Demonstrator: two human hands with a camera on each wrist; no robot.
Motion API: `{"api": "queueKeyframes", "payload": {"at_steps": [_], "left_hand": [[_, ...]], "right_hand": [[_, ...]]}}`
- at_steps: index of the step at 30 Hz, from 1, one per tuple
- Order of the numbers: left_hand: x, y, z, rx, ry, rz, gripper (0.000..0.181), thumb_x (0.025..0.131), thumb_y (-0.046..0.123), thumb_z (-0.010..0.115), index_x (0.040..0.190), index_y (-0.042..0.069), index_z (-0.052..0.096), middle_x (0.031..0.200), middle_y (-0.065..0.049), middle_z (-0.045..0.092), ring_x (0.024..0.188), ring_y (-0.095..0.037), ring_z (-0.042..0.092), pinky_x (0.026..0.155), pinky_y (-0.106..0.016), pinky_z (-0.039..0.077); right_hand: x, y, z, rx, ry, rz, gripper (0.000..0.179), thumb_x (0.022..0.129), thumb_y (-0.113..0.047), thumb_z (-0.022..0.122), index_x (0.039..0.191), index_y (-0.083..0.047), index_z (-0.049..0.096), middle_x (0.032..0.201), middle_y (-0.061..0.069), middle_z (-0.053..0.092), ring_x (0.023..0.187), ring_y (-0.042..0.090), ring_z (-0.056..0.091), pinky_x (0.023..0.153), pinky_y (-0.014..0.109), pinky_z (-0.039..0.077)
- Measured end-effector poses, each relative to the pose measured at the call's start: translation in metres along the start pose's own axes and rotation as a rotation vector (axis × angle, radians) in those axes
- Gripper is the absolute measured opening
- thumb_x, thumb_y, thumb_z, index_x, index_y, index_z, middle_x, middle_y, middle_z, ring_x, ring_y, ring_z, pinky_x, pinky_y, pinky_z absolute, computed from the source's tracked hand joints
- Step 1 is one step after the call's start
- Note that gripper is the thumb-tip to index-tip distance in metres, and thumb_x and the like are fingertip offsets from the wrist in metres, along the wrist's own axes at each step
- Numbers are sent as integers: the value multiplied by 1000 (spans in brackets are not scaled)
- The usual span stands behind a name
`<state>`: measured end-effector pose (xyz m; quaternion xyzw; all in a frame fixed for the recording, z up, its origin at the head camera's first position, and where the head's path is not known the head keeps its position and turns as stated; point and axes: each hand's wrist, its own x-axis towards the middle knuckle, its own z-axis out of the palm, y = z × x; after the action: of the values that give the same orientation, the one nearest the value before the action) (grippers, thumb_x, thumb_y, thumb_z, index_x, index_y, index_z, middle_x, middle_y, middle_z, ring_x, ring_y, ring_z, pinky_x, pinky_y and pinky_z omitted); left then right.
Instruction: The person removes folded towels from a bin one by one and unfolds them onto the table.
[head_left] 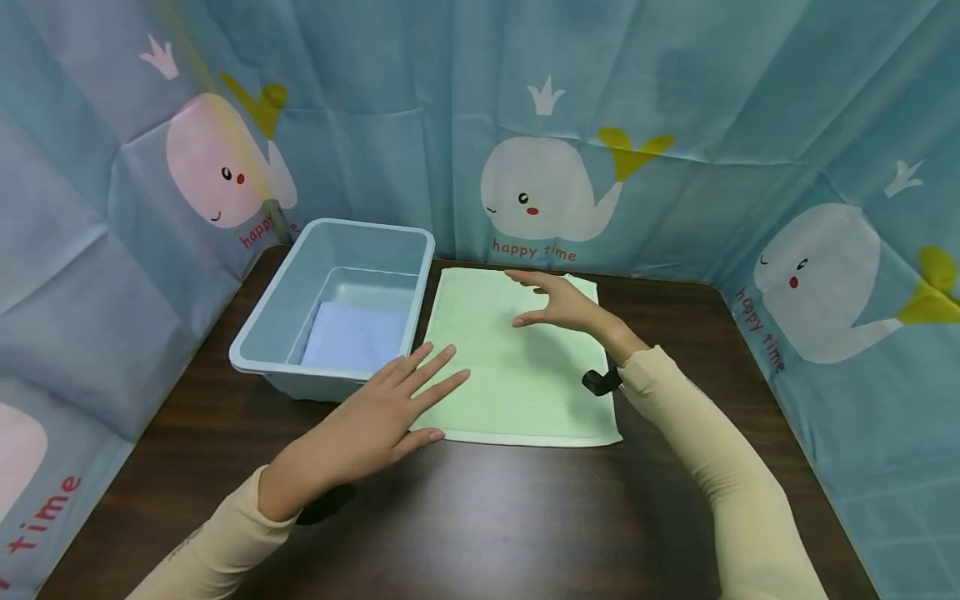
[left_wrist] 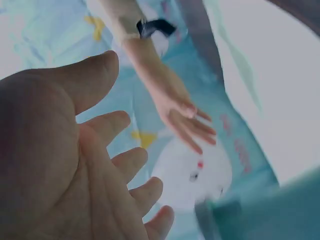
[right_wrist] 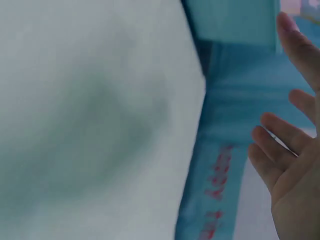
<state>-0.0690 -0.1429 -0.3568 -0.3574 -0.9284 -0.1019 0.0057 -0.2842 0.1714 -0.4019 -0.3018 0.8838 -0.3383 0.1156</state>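
A pale green towel (head_left: pixel 495 367) lies spread flat on the dark table. Over its upper right part hovers my right hand (head_left: pixel 562 304), thumb and fingers apart and holding nothing; the right wrist view shows this hand (right_wrist: pixel 292 155) beside the blurred towel (right_wrist: pixel 100 120). My left hand (head_left: pixel 382 408) has its fingers spread between the towel's left edge and a light blue plastic bin (head_left: pixel 307 379); whether it touches either cannot be told. In the left wrist view the left palm (left_wrist: pixel 60 145) faces in with nothing in it. A folded lavender cloth (head_left: pixel 352 336) lies inside the bin.
The bin stands at the table's left back. Blue curtains (head_left: pixel 412 150) printed with whales enclose the back and both sides. Dark wooden table (head_left: pixel 510 517) surface shows in front of the towel. A black wrist camera (head_left: pixel 600 382) sits on the right wrist.
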Motion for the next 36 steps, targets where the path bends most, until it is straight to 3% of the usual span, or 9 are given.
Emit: {"api": "queueKeyframes", "payload": {"at_steps": [8, 14, 22, 29, 36], "left_hand": [[-24, -41, -18, -16, 81, -245, 76, 99, 42, 57, 160, 27, 16, 170, -6, 7, 156, -38, 8, 120, -63, 17], [-45, -75, -20, -21, 118, -421, 75, 101, 45, 51, 161, 21, 13, 168, -15, 2, 154, -46, 4, 115, -71, 14], [-72, -110, -21, -77, 126, -644, 85, 100, 62, 38, 161, 13, 3, 166, -17, -16, 152, -46, -16, 115, -73, -2], [-83, -120, -17, -95, 139, -740, 95, 100, 65, 34, 156, -6, 5, 163, -27, -14, 150, -50, -13, 114, -74, 0], [-83, -121, -15, -119, 122, -742, 97, 99, 66, 32, 156, -6, 4, 163, -28, -11, 151, -50, -12, 114, -74, 1]], "right_hand": [[33, -40, 4, 39, -25, -128, 87, 78, -44, 82, 152, -32, 39, 156, -3, 44, 141, 20, 45, 118, 39, 37], [55, -69, 7, 63, -63, -170, 85, 79, -43, 82, 152, -35, 38, 153, -7, 49, 142, 18, 46, 116, 40, 39], [88, -104, 11, 127, -116, -199, 85, 80, -39, 82, 152, -28, 40, 153, 5, 48, 139, 20, 49, 111, 38, 44], [122, -133, 15, 57, -160, -211, 81, 83, -40, 79, 152, -27, 40, 151, -2, 52, 139, 15, 48, 115, 38, 40], [147, -152, 24, 105, -199, -144, 77, 83, -40, 79, 150, -31, 43, 145, -4, 55, 136, 12, 49, 112, 31, 42]]}}
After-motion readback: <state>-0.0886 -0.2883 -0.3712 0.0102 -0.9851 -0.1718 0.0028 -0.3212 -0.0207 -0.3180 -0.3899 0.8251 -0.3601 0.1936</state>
